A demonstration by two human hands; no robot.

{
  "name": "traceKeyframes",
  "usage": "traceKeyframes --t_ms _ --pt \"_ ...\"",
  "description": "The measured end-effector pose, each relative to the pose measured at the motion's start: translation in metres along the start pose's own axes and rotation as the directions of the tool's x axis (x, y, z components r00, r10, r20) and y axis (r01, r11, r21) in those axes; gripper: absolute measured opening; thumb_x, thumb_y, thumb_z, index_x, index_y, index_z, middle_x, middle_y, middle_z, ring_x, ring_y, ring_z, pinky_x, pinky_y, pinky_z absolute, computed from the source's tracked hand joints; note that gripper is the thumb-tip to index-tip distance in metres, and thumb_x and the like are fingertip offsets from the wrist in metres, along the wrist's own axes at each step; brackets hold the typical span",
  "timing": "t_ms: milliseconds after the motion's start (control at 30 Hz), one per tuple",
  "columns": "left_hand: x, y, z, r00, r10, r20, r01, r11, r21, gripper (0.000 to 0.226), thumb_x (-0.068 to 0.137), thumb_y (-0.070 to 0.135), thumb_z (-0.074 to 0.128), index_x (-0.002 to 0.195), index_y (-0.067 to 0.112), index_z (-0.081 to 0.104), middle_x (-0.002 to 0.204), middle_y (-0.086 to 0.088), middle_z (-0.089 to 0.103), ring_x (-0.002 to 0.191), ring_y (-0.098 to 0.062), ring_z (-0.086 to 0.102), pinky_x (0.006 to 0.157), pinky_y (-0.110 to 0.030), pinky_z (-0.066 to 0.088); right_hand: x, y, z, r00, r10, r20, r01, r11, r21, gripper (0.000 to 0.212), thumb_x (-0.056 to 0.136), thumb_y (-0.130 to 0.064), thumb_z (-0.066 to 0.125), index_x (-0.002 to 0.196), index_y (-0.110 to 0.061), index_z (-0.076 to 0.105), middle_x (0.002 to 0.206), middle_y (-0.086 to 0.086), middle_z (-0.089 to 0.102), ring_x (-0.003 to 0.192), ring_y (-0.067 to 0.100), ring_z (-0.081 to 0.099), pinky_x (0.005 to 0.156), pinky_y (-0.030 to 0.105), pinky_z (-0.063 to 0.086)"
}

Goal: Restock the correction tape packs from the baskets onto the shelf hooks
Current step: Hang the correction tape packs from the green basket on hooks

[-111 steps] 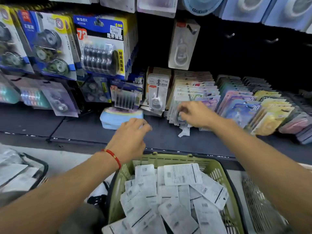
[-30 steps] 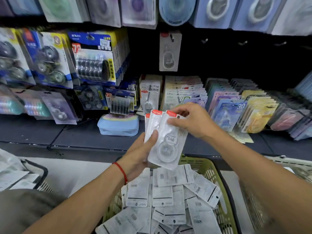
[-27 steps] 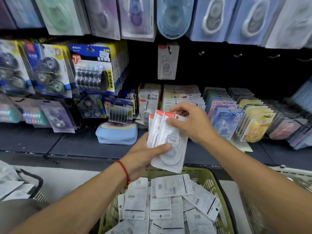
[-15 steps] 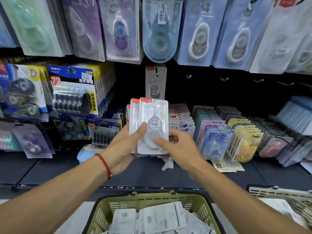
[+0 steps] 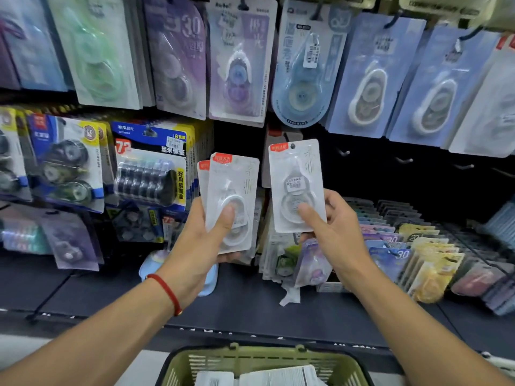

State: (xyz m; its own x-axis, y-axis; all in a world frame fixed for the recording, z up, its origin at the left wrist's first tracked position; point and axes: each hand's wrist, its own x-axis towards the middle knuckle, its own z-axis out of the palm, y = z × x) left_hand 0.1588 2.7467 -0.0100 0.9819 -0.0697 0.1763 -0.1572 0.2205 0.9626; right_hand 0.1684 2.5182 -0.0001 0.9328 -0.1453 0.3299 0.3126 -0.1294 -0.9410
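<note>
While both of our arms reach up in front of the display wall, our left hand grips a small fanned stack of at least 2 clear plastic correction tape packs with red corner labels, thumb pressed across the front blister and fingers curled behind. A red string bracelet sits on that wrist. Our right hand grasps 1 more clear correction tape pack with a red corner label, pinched near its lower edge and held upright, just right of the stack and apart from it. Its hang hole is at the top, in front of a dark gap in the display. Right of it, bare metal shelf hooks jut from the dark back panel. Above hang rows of pastel blue and purple carded tape dispensers; to the left hangs a blue and yellow multipack of tape refills. On the dark shelf ledge beyond our hands, more coloured packs stand in fanned rows at the right. At the near edge, the olive green plastic basket holds white packs lying face down.
</note>
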Motion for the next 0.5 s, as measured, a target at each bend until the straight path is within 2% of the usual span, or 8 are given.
traceKeyframes --t_ms 100,200,300,367,400,467,500 --pt "0.0 0.002 -0.004 1.0 0.005 -0.008 -0.005 1.0 -0.003 0.035 0.101 0.043 0.057 0.135 0.041 0.05 0.132 0.015 0.07 0.121 -0.015 0.069 0.093 -0.046 0.062 0.004 -0.002 0.004 1.0 0.003 -0.029 -0.001 0.999 0.036 0.023 0.101 -0.019 0.071 0.123 -0.016 0.066 0.107 -0.001 0.08 0.081 0.032 0.076 0.06 0.038 0.061" --pt "0.0 0.003 -0.007 1.0 0.012 -0.014 -0.012 1.0 0.009 0.037 0.098 0.048 0.058 0.134 0.043 0.05 0.129 0.017 0.071 0.117 -0.016 0.072 0.081 -0.038 0.065 0.005 -0.004 0.007 0.996 -0.039 -0.075 0.044 0.997 0.067 0.02 0.096 -0.019 0.076 0.116 -0.02 0.071 0.103 -0.003 0.081 0.082 0.02 0.079 0.061 0.03 0.062" --pt "0.0 0.005 -0.008 0.999 0.016 -0.037 -0.016 1.0 0.011 0.041 0.096 0.048 0.061 0.135 0.04 0.051 0.127 0.014 0.072 0.114 -0.019 0.074 0.078 -0.039 0.065 0.007 -0.004 0.011 0.994 -0.061 -0.095 0.07 0.993 0.091 0.025 0.091 -0.031 0.078 0.113 -0.022 0.073 0.104 -0.002 0.081 0.085 0.021 0.08 0.065 0.034 0.065" --pt "0.0 0.005 -0.007 0.998 0.018 -0.059 -0.018 1.0 0.009 0.044 0.095 0.045 0.064 0.137 0.037 0.052 0.127 0.013 0.073 0.115 -0.02 0.073 0.081 -0.041 0.064 0.011 0.0 0.013 0.999 0.026 -0.042 -0.023 0.997 0.067 0.035 0.094 -0.04 0.077 0.122 -0.021 0.069 0.111 -0.003 0.08 0.086 0.02 0.081 0.075 0.039 0.067" --pt "-0.001 0.004 -0.006 0.998 0.015 -0.067 -0.014 1.0 0.006 0.044 0.095 0.044 0.065 0.137 0.035 0.052 0.127 0.012 0.072 0.118 -0.02 0.072 0.086 -0.045 0.063 0.012 0.003 0.014 0.993 0.118 -0.029 -0.117 0.993 0.034 0.044 0.096 -0.046 0.074 0.129 -0.02 0.064 0.116 -0.006 0.076 0.088 0.019 0.081 0.084 0.042 0.066" --pt "-0.003 0.001 -0.004 0.998 -0.008 -0.06 0.007 1.0 -0.011 0.043 0.096 0.039 0.066 0.137 0.033 0.053 0.129 0.009 0.072 0.12 -0.021 0.071 0.092 -0.051 0.061 0.012 0.011 0.013 0.951 0.304 -0.058 -0.31 0.939 -0.15 0.064 0.097 -0.059 0.065 0.146 -0.019 0.052 0.123 -0.01 0.064 0.105 0.02 0.075 0.1 0.05 0.059" --pt "-0.005 -0.001 -0.002 0.998 -0.027 -0.05 0.025 0.999 -0.028 0.043 0.096 0.038 0.066 0.137 0.032 0.054 0.129 0.008 0.073 0.119 -0.022 0.071 0.09 -0.052 0.062 0.01 0.014 0.012 0.935 0.349 -0.062 -0.352 0.899 -0.261 0.067 0.097 -0.061 0.062 0.15 -0.022 0.048 0.128 -0.009 0.06 0.115 0.02 0.069 0.104 0.053 0.055"
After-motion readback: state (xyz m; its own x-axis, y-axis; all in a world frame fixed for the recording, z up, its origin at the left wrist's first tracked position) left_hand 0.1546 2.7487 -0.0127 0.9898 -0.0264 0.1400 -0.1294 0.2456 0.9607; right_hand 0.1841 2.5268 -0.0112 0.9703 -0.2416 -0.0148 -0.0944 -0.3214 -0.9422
